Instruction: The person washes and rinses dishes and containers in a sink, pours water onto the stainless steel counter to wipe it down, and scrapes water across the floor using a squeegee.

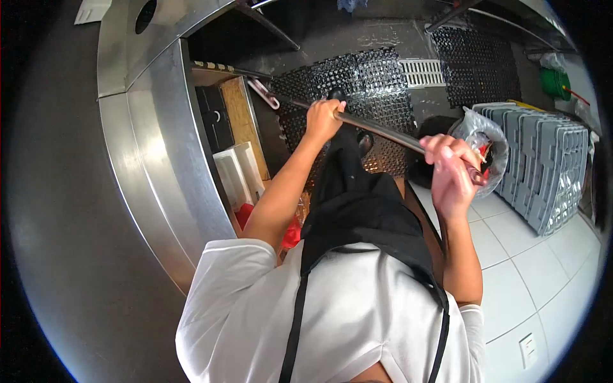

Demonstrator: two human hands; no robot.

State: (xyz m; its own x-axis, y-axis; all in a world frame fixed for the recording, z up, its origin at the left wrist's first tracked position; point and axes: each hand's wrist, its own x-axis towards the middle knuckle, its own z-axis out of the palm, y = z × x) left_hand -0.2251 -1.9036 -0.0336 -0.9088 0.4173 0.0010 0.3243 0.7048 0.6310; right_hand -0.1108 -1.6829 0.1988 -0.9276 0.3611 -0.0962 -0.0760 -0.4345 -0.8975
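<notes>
A long metal-coloured pole [383, 131] runs slantwise across the front of my body. My left hand [324, 120] is wrapped round it at mid-length, and my right hand [454, 169] grips it close to its near end, which is dark reddish. Beyond my left hand the pole slopes down toward the left. There a narrow whitish and red piece [264, 94] shows beside the counter; whether it is the pole's head I cannot tell. Beneath the pole lies a black perforated floor mat [377, 73], wet and shiny, with my dark shoes on it.
A steel counter [150, 140] stands on the left, with a shelf holding a white container [239, 175] below. To the right are a bag-lined bin [498, 143], stacked grey crates [539, 159] and a green bucket [554, 83]. A drain grate [423, 73] lies between mats.
</notes>
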